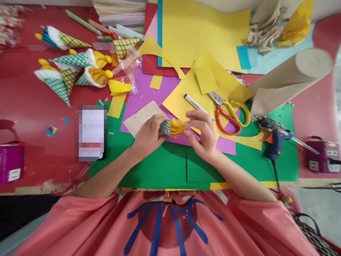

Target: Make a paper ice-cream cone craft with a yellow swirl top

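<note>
My left hand (151,133) is closed around a small checked paper cone (164,128), which lies on its side with its point hidden in the palm. Ruffled yellow crepe paper (177,127) sticks out of the cone's mouth to the right. My right hand (203,134) is at the crepe's tip, its fingers curved and apart; I cannot tell whether the fingertips touch the paper. Under the hands lie a beige paper piece (145,115) and purple sheets (149,85). A white marker (195,103) and scissors with red and yellow handles (229,115) lie just beyond my right hand.
Several checked cones (57,85) lie at the far left, beside a plastic bag (130,67). A blurred phone (92,132) is on the left. On the right are a glue gun (277,140) with its cord and a beige paper roll (295,78). Yellow sheets (205,32) lie behind.
</note>
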`<state>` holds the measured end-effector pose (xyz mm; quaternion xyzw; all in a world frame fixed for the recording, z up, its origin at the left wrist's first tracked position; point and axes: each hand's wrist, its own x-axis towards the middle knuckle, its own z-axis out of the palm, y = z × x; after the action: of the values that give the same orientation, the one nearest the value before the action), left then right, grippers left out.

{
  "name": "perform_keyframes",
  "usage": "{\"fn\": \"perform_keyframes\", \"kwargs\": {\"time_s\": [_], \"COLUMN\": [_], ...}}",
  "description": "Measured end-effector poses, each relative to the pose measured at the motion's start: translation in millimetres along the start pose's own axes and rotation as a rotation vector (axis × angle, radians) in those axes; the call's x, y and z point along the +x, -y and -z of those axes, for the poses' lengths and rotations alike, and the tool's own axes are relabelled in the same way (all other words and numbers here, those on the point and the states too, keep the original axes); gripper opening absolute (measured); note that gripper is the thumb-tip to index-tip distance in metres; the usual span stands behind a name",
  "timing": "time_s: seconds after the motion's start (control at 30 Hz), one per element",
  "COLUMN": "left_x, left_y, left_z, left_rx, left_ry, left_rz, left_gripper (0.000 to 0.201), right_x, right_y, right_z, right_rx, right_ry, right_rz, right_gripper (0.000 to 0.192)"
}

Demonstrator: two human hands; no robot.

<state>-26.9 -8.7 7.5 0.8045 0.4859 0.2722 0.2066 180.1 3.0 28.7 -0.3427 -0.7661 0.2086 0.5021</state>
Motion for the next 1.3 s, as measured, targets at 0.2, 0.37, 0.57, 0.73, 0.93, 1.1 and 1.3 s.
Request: {"fn": "perform_keyframes", "kwargs": {"time_s": [0.2,0.37,0.57,0.73,0.93,1.1,1.3], "left_x": [-1.3,1.7,0.2,0.7,1.5,0.7,0.0], "left_y": [2.1,-3.6,-6.9,-4.2,-4.6,-5.7,-6.2], "left_z": [-0.5,1.7,1.6,0.0,1.6,0.9,-0.5], "left_rx": [0.014,0.045,0.132,0.21,0.237,0.218,0.215], "left_ry": [-0.002,0.04,0.074,0.09,0.079,0.104,0.111], "left_rz": [0.086,0.038,-0.023,-0.028,-0.038,0.063,0.084], "left_gripper": [0.045,0.051,0.055,0.049,0.048,0.047,0.052], "right_x": [-0.2,-1.2,-0.8,-2.3,-4.0,-3.7,-3.9], "right_y": [1.1,6.9,7.7,5.4,4.2,4.9,5.4], "right_z": [-1.5,-2.5,-5.2,-9.4,-12.8,-12.9,-14.2], "right_rx": [-0.017,-0.008,-0.007,-0.003,0.011,0.008,-0.027], "right_ry": [0.04,0.082,0.096,0.093,0.1,0.12,0.13], "right_rz": [-0.002,-0.042,-0.092,-0.145,-0.156,-0.167,-0.127], "right_gripper": [0.019,0.013,0.005,0.005,0.007,0.009,0.009]}}
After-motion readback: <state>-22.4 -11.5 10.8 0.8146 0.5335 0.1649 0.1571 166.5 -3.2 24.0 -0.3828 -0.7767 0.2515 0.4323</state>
